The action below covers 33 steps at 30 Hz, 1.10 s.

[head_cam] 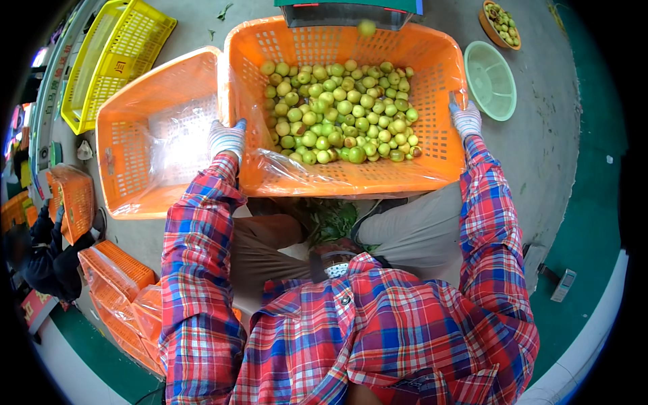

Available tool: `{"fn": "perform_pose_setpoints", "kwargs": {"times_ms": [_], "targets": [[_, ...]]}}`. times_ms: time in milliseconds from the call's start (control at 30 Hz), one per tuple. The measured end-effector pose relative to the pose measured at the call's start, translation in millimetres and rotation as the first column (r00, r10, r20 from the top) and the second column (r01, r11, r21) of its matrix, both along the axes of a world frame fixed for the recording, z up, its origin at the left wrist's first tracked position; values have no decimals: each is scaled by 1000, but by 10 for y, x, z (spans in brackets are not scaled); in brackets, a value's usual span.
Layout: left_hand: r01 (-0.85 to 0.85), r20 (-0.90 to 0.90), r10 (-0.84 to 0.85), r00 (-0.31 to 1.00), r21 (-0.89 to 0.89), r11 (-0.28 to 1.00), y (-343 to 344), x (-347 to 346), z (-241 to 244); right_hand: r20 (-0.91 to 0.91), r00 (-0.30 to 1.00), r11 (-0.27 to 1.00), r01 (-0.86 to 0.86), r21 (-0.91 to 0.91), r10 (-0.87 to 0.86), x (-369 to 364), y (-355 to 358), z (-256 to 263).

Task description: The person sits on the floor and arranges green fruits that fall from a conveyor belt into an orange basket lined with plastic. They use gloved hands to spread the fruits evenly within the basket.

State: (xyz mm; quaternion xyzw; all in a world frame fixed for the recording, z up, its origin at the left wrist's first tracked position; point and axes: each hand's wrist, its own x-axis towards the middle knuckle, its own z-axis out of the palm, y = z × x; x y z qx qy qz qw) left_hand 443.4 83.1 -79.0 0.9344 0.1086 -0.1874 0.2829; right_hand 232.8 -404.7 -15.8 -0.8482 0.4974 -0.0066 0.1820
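Note:
An orange plastic crate (354,188) lined with clear plastic film is before me, holding many round green jujubes (344,109), some with brown patches. My left hand (226,137), in a pale striped glove with bluish fingertips, grips the crate's left rim. On the opposite side my right hand (466,120), gloved alike, is closed around the right rim by the handle. Over the far rim juts a chute (349,16) with a green top. A blurred jujube (366,28) is in the air at its mouth. Against the left side stands a second film-lined orange crate (129,195) without fruit.
A pale green basin (490,81) sits at the right, with a fruit-filled orange bowl (500,25) beyond. Yellow crates (119,63) stand far left. Near stacked orange crates (124,298), a person (45,263) holds another crate (76,202). Green leaves (331,220) lie between my legs.

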Motion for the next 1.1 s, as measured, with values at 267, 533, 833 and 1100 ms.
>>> {"fn": "perform_pose_setpoints", "kwargs": {"times_ms": [267,533,833,1100], "targets": [[-4,-11,5,1000,36,999,4,36,-20,11,999,999,30,25,-30,36,16,-13],[0,17,-1,1000,102,995,-37,56,-5,39,999,998,-25,-53,27,-55,-163,-221],[-3,9,2,1000,113,994,-49,64,32,3,1000,1000,-4,19,4,-9,-65,-77],[3,37,-6,999,82,997,-39,56,25,-54,999,1000,-2,-18,1,-12,-160,-162]]}}
